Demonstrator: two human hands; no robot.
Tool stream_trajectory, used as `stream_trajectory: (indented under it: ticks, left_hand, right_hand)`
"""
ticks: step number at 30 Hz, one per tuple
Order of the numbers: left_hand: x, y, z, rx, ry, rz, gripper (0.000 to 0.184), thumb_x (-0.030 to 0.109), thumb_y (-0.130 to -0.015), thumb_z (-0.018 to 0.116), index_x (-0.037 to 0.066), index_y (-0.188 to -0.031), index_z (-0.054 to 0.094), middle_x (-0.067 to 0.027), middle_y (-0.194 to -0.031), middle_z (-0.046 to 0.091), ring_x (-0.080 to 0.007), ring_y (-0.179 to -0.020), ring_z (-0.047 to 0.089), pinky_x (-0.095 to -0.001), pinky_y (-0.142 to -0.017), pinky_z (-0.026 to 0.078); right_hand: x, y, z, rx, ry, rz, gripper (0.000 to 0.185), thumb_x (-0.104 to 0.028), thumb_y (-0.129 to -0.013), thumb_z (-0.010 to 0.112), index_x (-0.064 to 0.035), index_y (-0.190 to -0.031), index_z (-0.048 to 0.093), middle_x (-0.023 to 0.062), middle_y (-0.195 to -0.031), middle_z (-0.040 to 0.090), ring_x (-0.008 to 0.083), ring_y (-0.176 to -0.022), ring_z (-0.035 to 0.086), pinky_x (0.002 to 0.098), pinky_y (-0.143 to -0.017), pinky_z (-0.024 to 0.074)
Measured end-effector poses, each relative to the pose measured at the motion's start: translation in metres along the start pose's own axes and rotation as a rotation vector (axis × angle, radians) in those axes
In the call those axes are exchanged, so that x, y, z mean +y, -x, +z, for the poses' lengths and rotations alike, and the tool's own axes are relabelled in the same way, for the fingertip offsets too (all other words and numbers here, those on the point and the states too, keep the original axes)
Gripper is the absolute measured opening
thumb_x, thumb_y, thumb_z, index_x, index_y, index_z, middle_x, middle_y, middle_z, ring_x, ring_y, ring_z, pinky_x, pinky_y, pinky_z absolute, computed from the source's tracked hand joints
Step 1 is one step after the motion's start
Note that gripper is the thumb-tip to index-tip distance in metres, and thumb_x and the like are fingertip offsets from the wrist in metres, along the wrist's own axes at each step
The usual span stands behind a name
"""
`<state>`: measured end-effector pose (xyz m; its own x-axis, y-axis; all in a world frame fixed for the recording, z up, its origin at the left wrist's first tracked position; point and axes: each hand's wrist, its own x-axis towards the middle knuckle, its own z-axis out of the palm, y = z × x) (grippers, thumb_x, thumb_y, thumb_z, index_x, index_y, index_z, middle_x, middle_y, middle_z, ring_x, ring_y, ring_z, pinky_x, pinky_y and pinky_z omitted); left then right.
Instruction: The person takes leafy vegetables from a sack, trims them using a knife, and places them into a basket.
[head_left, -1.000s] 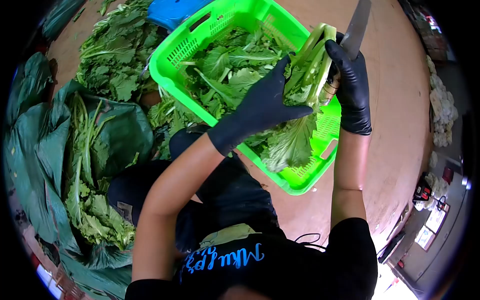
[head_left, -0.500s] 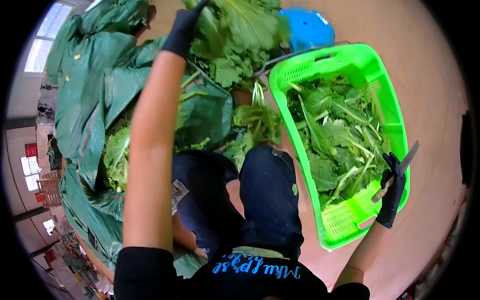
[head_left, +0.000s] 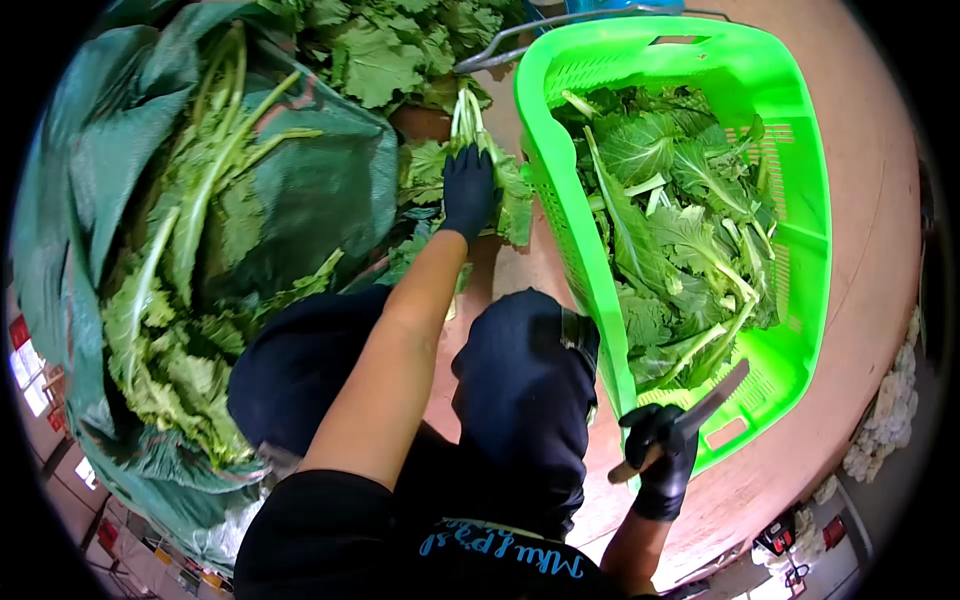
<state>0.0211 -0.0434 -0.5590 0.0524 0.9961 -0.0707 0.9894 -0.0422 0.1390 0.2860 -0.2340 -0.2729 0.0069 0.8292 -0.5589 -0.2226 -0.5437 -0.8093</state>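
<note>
brown floor (head_left: 870,180) spread out below. at the left, a dark green sack (head_left: 80,190) sprawled with long-stemmed leaves (head_left: 205,205) against it. right of centre stood a bright green basket (head_left: 815,230), leafy greens (head_left: 650,245) heaped inside. between sack and basket, a small bunch of greens (head_left: 468,120) lay, pale stems pointing forward. the gloved left hand (head_left: 468,192) rested over its leaves; whether the fingers gripped could not be told. the gloved right hand (head_left: 662,460) had its fingers clamped on a knife (head_left: 714,402) by its handle, blade across the basket's near end.
</note>
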Motion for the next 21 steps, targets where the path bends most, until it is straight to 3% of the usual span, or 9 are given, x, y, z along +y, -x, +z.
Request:
stream_trajectory:
  ticks: [1,2,5,7,9,11,14,17,21]
  left_hand:
    - [0.001,-0.006,0.014,0.265,-0.041,0.075,0.052,0.036,-0.07,0.067,0.002,-0.106,0.051,-0.0184,-0.118,0.046,-0.0366,-0.106,0.045,-0.046,-0.09,0.034]
    - [0.002,-0.016,0.012,0.289,0.015,-0.031,0.055,0.038,-0.071,0.066,-0.001,-0.105,0.05,-0.0229,-0.117,0.045,-0.0375,-0.11,0.042,-0.0461,-0.093,0.031]
    - [-0.03,-0.062,0.021,-0.101,0.537,-0.574,0.064,0.04,-0.072,0.068,-0.008,-0.107,0.045,-0.0291,-0.107,0.051,-0.0367,-0.097,0.053,-0.0425,-0.078,0.044]
    - [-0.042,-0.066,0.036,-0.237,0.562,-0.566,0.066,0.041,-0.07,0.07,-0.009,-0.105,0.045,-0.0276,-0.101,0.054,-0.0353,-0.089,0.057,-0.0412,-0.069,0.046]
    - [-0.054,-0.065,0.071,-0.199,0.458,-0.437,0.071,0.041,-0.065,0.073,-0.009,-0.106,0.044,-0.0232,-0.098,0.057,-0.0316,-0.082,0.06,-0.0379,-0.064,0.048]
    - [-0.052,-0.056,0.085,-0.013,0.98,-0.324,0.064,0.04,-0.065,0.073,-0.006,-0.103,0.05,-0.0166,-0.088,0.06,-0.0263,-0.074,0.06,-0.0352,-0.063,0.048]
    - [-0.059,-0.055,0.099,-0.578,0.953,-0.629,0.05,0.035,-0.066,0.072,-0.003,-0.097,0.058,-0.0116,-0.079,0.062,-0.0212,-0.068,0.059,-0.0319,-0.063,0.047]
    - [-0.046,-0.034,0.028,-0.404,1.153,-0.642,0.037,0.031,-0.069,0.07,0.0,-0.089,0.063,-0.0083,-0.07,0.061,-0.018,-0.063,0.059,-0.0311,-0.061,0.047]
    - [-0.068,-0.003,-0.046,0.013,1.411,-0.507,0.036,0.019,-0.077,0.062,0.0,-0.106,0.054,-0.0095,-0.091,0.061,-0.0197,-0.075,0.059,-0.0314,-0.06,0.047]
  right_hand:
    - [0.003,0.003,0.0,0.063,0.044,0.055,0.039,-0.033,-0.083,0.05,-0.0003,-0.062,0.047,0.0097,-0.047,0.045,0.0203,-0.044,0.047,0.0363,-0.061,0.0462]
    - [0.008,0.005,-0.002,0.129,0.039,0.077,0.039,-0.033,-0.083,0.05,-0.0001,-0.062,0.047,0.0093,-0.046,0.044,0.0201,-0.042,0.046,0.0367,-0.062,0.0464]
    - [0.022,0.01,-0.013,0.155,-0.007,0.12,0.036,-0.033,-0.084,0.05,-0.0001,-0.068,0.047,0.0155,-0.06,0.051,0.016,-0.039,0.044,0.0297,-0.048,0.0412]
    - [0.028,0.006,-0.014,0.11,-0.089,0.115,0.032,-0.03,-0.086,0.047,-0.0006,-0.075,0.046,0.0199,-0.078,0.055,0.0124,-0.037,0.041,0.0224,-0.035,0.0316]
    - [0.039,0.002,-0.01,0.105,-0.136,0.161,0.031,-0.029,-0.088,0.044,-0.0001,-0.078,0.046,0.0207,-0.077,0.055,0.0132,-0.037,0.041,0.0226,-0.034,0.0334]
    - [0.039,-0.002,-0.007,0.035,-0.096,0.143,0.031,-0.029,-0.088,0.043,0.0004,-0.078,0.046,0.0211,-0.077,0.055,0.0134,-0.036,0.041,0.0232,-0.034,0.0336]
    - [0.041,-0.001,-0.012,0.034,-0.119,0.162,0.031,-0.028,-0.089,0.042,0.0006,-0.078,0.046,0.0215,-0.077,0.055,0.0133,-0.035,0.039,0.0231,-0.033,0.0329]
    - [0.036,-0.002,-0.01,0.146,-0.261,0.244,0.033,-0.029,-0.085,0.046,0.0026,-0.074,0.048,0.024,-0.073,0.057,0.0138,-0.037,0.043,0.0232,-0.037,0.036]
    - [0.033,-0.007,-0.012,0.041,-0.156,0.284,0.034,-0.029,-0.089,0.043,0.0007,-0.073,0.047,0.0156,-0.065,0.052,0.0119,-0.035,0.036,0.0226,-0.032,0.0308]
